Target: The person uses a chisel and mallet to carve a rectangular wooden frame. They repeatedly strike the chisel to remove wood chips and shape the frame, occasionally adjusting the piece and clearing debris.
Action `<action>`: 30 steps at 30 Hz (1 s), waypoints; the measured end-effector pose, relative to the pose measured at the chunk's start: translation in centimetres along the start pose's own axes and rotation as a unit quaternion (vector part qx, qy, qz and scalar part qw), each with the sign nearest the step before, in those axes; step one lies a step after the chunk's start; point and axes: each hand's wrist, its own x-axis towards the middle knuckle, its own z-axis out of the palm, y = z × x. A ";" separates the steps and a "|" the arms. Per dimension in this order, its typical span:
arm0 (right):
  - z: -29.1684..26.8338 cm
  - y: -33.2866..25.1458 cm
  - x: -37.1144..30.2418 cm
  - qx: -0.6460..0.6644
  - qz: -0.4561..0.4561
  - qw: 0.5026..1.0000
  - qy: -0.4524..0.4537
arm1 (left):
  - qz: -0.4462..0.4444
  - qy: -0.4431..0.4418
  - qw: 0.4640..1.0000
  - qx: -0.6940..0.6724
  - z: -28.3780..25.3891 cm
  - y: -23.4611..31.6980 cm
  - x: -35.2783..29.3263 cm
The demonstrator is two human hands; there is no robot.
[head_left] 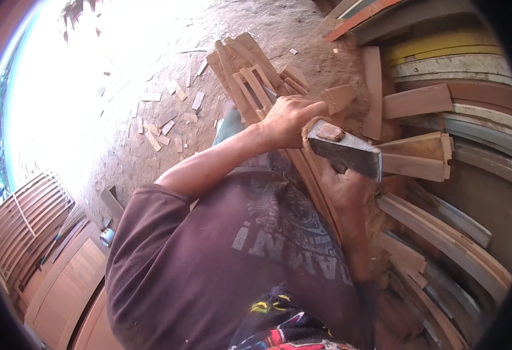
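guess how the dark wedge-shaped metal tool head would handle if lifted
The tool head likely feels stiff and heavy for its size, being thick metal. It might tip, since most of it lies right of the brown plug in its top.

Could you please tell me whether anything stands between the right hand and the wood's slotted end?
Yes: the metal tool head and left hand lie between the right hand and the slotted end in this view.

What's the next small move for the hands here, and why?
Probably ease the axe-like tool slightly away from the left hand: in this view its metal end sits right beside that hand, with hardly any gap showing. The right hand, which seems to hold it from just below, could likely do that.
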 end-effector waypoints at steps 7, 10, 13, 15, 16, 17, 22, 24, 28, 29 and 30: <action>0.3 1.1 -0.7 0.107 0.079 0.988 0.078 | -0.017 -0.017 1.000 0.009 0.4 -0.1 -0.7; -0.1 2.9 -1.2 0.054 0.045 0.989 0.128 | 0.014 0.000 1.000 -0.001 0.5 0.2 -0.9; -0.9 4.2 -1.9 0.026 0.111 0.988 0.107 | -0.016 -0.004 0.999 0.034 0.7 0.2 0.3; -0.9 4.2 -2.1 0.068 0.178 0.977 0.098 | -0.054 -0.003 0.998 0.043 0.5 0.4 1.0; -0.7 3.8 -2.0 0.102 0.202 0.969 0.101 | -0.072 -0.002 0.996 0.048 0.4 0.3 1.3; -0.6 3.7 -1.9 0.136 0.226 0.959 0.103 | -0.038 -0.007 0.999 0.033 0.5 0.4 1.0; 0.0 5.1 -3.0 0.142 0.285 0.942 0.102 | 0.035 -0.016 0.999 0.013 0.8 0.5 -0.5; 0.1 5.3 -2.9 0.151 0.288 0.940 0.098 | -0.017 0.033 0.999 0.027 0.6 -0.4 0.6; 0.1 5.1 -3.0 0.164 0.297 0.936 0.089 | -0.015 -0.006 1.000 0.002 0.5 -0.6 0.8; 0.3 5.6 -3.3 0.171 0.301 0.934 0.089 | 0.019 -0.057 0.998 0.036 1.3 0.5 -0.1; 0.4 6.1 -3.6 0.146 0.289 0.942 0.088 | 0.027 -0.096 0.995 0.010 1.5 1.7 -0.2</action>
